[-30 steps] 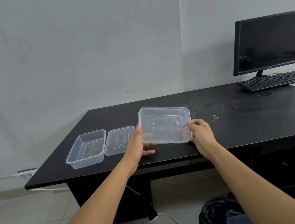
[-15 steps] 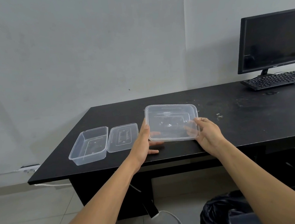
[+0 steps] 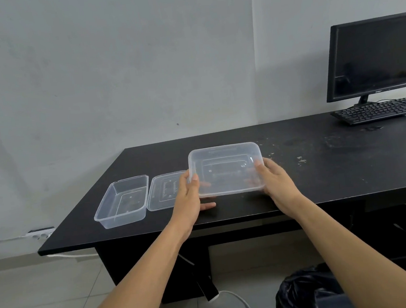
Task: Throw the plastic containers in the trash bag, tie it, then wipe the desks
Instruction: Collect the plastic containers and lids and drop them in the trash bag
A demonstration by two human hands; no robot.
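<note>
I hold the clear container (image 3: 225, 171) between both hands, lifted off the worktop (image 3: 321, 168). My left hand (image 3: 188, 199) grips its left edge and my right hand (image 3: 277, 184) its right. The trash bag (image 3: 305, 292) lies on the floor beneath my right forearm.

The large clear container (image 3: 225, 171) tilts above the desk (image 3: 310, 181); a smaller open tub (image 3: 122, 201) (lid (image 3: 164, 191) flat beside it) rests left.

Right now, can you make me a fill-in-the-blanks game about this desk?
The left hand and right hand hold the big clear rectangular plastic container over the black ____.
The flat clear plastic lid lies between the small open clear plastic tub and the ____ hand.
The crumpled black trash bag sits on the ____.
Missing words: desk, left, floor.
</note>
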